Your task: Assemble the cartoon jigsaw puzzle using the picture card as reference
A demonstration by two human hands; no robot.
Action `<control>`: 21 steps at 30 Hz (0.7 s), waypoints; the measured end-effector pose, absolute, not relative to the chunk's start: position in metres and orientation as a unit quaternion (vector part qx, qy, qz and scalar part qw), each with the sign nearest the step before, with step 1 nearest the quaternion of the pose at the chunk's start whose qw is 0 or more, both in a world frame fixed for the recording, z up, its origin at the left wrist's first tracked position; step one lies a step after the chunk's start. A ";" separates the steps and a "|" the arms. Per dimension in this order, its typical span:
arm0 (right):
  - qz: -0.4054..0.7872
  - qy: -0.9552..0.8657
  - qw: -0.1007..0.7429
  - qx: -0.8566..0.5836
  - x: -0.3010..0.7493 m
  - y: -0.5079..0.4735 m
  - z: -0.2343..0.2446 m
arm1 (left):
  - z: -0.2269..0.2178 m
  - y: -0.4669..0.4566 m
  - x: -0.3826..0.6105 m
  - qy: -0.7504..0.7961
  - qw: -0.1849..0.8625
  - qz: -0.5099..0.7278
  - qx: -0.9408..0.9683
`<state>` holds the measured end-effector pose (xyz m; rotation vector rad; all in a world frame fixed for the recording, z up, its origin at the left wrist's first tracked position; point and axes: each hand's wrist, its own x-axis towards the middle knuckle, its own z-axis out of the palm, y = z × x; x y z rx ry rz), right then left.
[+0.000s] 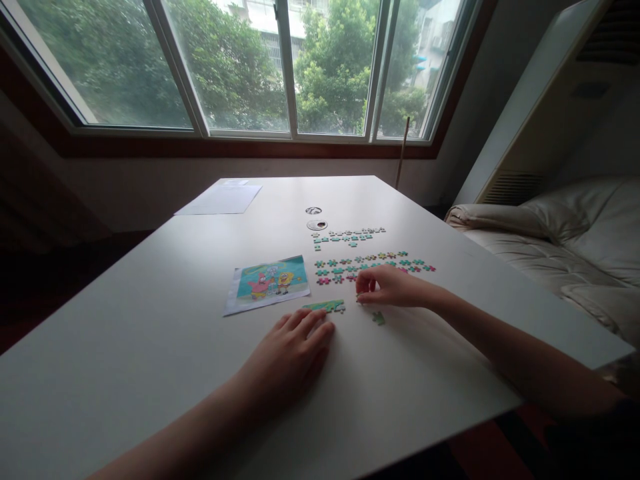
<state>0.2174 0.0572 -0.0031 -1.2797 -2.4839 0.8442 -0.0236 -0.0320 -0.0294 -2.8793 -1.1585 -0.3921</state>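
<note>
Your left hand [293, 353] lies flat on the white counter [150, 347], grip spread, fingertips just short of the joined puzzle strip [326, 306], which sits near the lower right corner of the cartoon reference picture [267, 283]; any lettering on that picture is too small to read. Your right hand [390, 287] rests right of the strip, grip drawn together with fingertips down on the counter; whether a piece is pinched between them cannot be told. A loose green piece [379, 318] lies just beside that hand on the near side, and rows of sorted pieces [370, 261] lie beyond it.
</note>
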 end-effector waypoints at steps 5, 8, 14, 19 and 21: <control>0.342 -0.834 0.118 -0.417 0.216 0.056 -0.003 | -0.030 -0.032 -0.024 -0.373 0.005 -0.126 -0.919; 0.365 -0.823 0.124 -0.418 0.214 0.054 -0.002 | -0.030 -0.032 -0.024 -0.370 0.007 -0.127 -0.920; 0.387 -0.807 0.140 -0.424 0.209 0.052 -0.006 | -0.028 -0.033 -0.023 -0.373 0.001 -0.115 -0.921; 0.364 -0.805 0.158 -0.442 0.202 0.051 -0.011 | -0.030 -0.033 -0.024 -0.373 0.004 -0.119 -0.920; 0.354 -0.805 0.164 -0.446 0.198 0.050 -0.011 | -0.030 -0.033 -0.024 -0.373 0.005 -0.119 -0.920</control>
